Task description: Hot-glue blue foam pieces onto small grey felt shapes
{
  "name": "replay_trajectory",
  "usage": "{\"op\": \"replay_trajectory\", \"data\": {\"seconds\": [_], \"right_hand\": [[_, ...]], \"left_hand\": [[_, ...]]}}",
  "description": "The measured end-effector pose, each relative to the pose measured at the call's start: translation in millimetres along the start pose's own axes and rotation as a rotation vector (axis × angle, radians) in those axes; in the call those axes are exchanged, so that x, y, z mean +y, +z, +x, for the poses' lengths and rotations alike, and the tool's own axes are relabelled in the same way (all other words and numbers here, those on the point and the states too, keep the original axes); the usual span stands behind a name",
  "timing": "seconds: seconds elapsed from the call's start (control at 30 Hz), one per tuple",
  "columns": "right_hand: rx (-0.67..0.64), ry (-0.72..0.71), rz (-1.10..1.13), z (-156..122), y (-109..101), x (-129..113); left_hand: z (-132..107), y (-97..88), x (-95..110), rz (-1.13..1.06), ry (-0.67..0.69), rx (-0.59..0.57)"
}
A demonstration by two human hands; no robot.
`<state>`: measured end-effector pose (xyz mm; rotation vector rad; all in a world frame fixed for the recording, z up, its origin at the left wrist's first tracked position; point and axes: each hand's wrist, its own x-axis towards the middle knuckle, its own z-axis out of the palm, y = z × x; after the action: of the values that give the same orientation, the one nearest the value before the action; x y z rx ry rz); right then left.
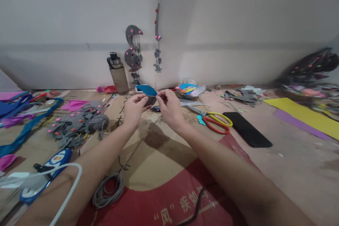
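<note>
- Two bare hands meet near the middle of the head view, raised over a cardboard sheet [140, 174] printed partly red.
- The left hand [134, 110] grips a blue leaf-shaped piece [146, 90] and the grey piece [151, 101] just below it between thumb and fingers.
- The right hand [171, 110] has thumb and fingertips drawn together at the right-hand end of these pieces.
- Right of the hands lie scissors [206, 114] with one yellow and one red handle, a turquoise cutout [200, 120] touching or just beside them, then a black phone [247, 129].
- Left of the hands sits a heap of grey pieces [76, 123] dotted with pink and orange balls.
- Nearer the wearer, a coil of grey cord [120, 188] lies beside the left forearm.
- Behind, a bottle [120, 80] stands upright near the white wall [217, 28].
</note>
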<state>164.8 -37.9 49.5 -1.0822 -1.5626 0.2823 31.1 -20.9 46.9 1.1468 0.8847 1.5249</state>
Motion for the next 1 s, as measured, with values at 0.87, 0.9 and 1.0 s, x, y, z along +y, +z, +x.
{"op": "replay_trajectory", "data": {"seconds": [0.87,0.9,1.0], "right_hand": [[0.046,-0.047,-0.173,4.0,-4.8,10.1],[0.045,-0.038,-0.163,4.1,-4.7,10.5],[0.044,0.004,-0.114,4.8,-4.6,11.5]], "left_hand": [[-3.1,8.5,2.7,-0.131,-0.233,0.038],[-3.1,8.2,2.4,-0.136,-0.236,0.035],[-3.3,8.1,1.8,-0.151,-0.238,0.029]]}}
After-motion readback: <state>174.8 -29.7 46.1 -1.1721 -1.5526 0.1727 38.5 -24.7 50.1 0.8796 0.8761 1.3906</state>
